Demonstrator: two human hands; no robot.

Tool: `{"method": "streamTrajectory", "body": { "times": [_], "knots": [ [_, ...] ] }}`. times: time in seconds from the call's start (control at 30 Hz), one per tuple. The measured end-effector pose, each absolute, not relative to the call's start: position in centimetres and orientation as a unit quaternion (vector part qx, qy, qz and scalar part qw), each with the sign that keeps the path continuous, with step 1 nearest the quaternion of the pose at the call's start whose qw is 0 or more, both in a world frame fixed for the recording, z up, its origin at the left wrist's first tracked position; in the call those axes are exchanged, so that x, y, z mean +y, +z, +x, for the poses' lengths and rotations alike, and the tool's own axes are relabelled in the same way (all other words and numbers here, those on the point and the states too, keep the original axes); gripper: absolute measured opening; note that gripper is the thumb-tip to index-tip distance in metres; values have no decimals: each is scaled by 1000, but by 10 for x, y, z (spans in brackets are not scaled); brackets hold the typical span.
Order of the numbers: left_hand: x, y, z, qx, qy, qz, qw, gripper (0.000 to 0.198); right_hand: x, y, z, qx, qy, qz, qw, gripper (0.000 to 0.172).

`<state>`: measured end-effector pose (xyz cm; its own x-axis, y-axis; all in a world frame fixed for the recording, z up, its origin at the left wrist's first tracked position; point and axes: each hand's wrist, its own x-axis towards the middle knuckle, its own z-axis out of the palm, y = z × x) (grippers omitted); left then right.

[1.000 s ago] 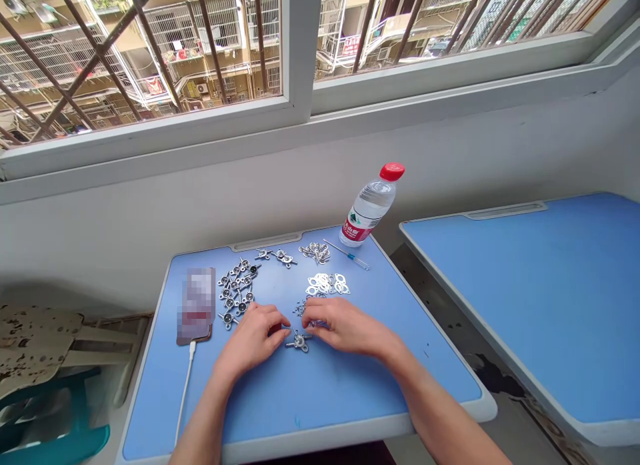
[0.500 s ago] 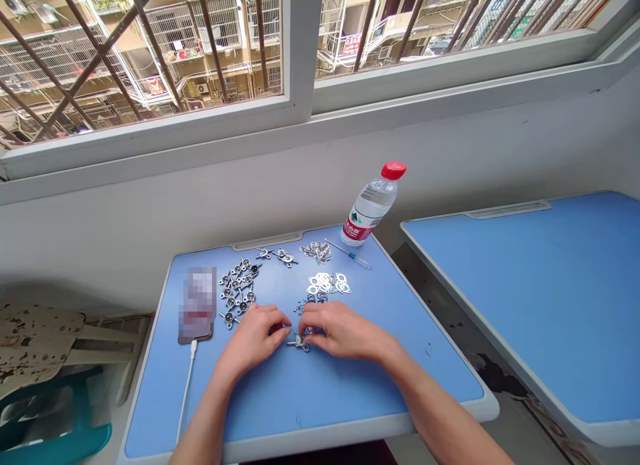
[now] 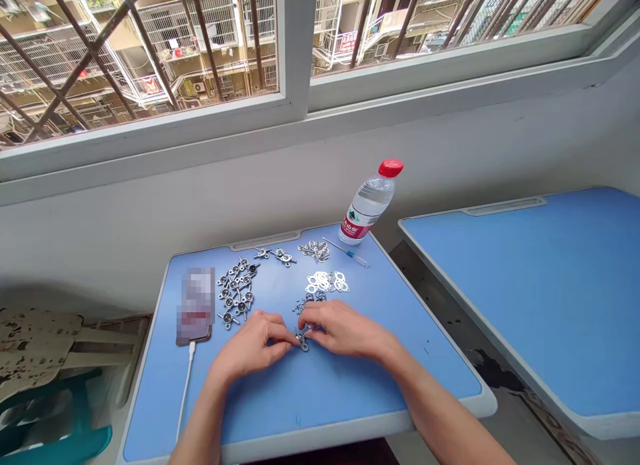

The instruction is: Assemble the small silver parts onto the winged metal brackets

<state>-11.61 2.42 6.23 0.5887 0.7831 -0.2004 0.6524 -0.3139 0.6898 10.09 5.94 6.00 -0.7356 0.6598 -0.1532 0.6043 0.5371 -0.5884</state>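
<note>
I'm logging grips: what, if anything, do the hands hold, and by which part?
Left hand: metal fitting, apparently by its left end. Right hand: cannot tell.

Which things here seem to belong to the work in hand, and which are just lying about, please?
Probably the work:
nearest metal fitting
dark-centred metal fittings
pale flat plates
small dark rings
far metal pieces

Probably just lying about:
red-capped bottle
phone
white cable
clear pen-like stick (unsure)

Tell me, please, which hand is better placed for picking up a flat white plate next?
Probably the right hand: the flat white plates lie just beyond it; the left hand is farther away.
</note>
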Motion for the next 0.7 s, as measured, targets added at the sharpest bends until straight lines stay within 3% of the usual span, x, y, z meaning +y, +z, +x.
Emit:
{"method": "streamTrajectory", "body": {
  "times": [0.13, 0.43, 0.7],
  "knots": [
    [24, 62, -117, 442, 76, 801, 396, 36, 58, 59, 100, -874, 325, -359, 35, 20],
    [27, 68, -115, 529, 66, 770, 352, 22, 66, 65, 112, -833, 321, -441, 91, 13],
    [23, 55, -103, 548, 63, 767, 329, 14, 60, 61, 106, -861, 290, -416, -43, 4]
  ]
}}
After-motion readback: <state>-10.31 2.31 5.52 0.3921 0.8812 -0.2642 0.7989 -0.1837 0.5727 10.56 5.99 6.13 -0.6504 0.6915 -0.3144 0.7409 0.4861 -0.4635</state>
